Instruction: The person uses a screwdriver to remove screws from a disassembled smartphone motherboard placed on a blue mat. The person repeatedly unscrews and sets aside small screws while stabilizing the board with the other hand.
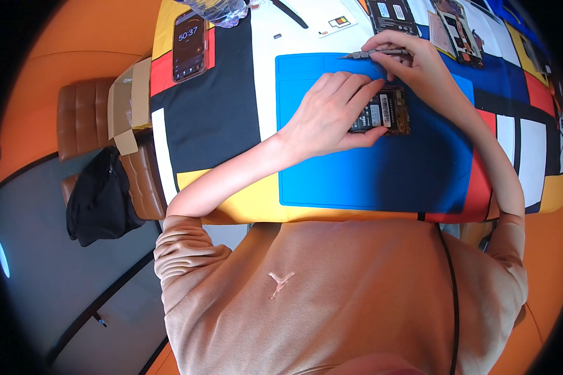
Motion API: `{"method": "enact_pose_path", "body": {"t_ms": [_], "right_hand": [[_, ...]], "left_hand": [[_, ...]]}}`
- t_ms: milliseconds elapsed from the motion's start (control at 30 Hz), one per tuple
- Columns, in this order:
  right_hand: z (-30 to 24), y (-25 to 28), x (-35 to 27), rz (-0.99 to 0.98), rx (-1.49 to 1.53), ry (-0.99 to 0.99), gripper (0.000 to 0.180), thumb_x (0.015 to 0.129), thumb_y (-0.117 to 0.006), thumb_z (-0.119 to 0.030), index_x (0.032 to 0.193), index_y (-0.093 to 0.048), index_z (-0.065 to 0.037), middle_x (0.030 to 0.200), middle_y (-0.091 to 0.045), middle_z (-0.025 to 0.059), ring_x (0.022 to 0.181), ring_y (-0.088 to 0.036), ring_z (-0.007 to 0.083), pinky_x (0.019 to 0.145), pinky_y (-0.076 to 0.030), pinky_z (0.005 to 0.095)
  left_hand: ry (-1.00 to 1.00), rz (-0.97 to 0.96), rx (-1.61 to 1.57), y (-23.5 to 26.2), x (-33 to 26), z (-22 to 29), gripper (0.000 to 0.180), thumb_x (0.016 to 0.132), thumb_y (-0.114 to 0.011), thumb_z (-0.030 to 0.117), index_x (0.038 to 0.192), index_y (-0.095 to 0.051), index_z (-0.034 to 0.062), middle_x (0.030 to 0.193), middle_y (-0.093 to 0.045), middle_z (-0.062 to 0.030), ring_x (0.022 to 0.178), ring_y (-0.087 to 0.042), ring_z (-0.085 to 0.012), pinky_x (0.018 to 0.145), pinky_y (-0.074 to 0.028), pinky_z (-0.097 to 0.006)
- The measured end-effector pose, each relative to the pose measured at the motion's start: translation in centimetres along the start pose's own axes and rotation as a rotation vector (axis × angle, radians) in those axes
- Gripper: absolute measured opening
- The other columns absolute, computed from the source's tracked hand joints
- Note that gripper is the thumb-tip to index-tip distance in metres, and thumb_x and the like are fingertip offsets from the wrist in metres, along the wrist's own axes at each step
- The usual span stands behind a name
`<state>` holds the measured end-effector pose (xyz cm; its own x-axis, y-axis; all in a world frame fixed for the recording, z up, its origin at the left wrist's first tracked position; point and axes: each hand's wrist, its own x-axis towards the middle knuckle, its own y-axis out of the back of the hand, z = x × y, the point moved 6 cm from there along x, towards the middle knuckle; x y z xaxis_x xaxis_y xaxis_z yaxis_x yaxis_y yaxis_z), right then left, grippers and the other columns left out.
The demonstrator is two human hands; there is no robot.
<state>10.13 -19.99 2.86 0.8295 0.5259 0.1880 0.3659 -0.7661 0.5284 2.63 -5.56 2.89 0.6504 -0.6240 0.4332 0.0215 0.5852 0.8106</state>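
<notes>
On the blue work mat (331,187) lies an opened phone (396,111), its black battery and circuit board bare. My left hand (331,115) grips it from the left, the fingers on its far edge and the thumb on its near edge, covering its left part. Just beyond the phone, my right hand (416,59) is closed around a slim grey metal tool (360,55) with a pointed tip. The tip points left, above the mat's far edge, apart from the phone. Whether it is a knife, screwdriver or tweezers, I cannot tell.
A lit phone (190,47) lies at the far left beside crumpled clear plastic (222,11). Behind the mat are a white card (338,24), a dark phone part (392,17) and another opened phone (460,34). A cardboard box (130,106) sits on a brown chair (84,119).
</notes>
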Motion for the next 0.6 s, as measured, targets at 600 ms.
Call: {"method": "enact_pose_path", "body": {"t_ms": [600], "right_hand": [[1.2,2.7,-4.4,0.113,0.192,-0.217,0.018,0.097,-0.064,-0.016,0.113,-0.069,-0.009,0.091,-0.07,0.0012,0.065,-0.059,0.0036,0.054,-0.043,0.0162]], "left_hand": [[0.367,0.226,-0.238,1.3,-0.2,-3.8,0.03,0.083,-0.077,0.014,0.11,-0.068,0.0049,0.089,-0.06,-0.0037,0.074,-0.052,-0.0135,0.066,-0.047,-0.026]]}}
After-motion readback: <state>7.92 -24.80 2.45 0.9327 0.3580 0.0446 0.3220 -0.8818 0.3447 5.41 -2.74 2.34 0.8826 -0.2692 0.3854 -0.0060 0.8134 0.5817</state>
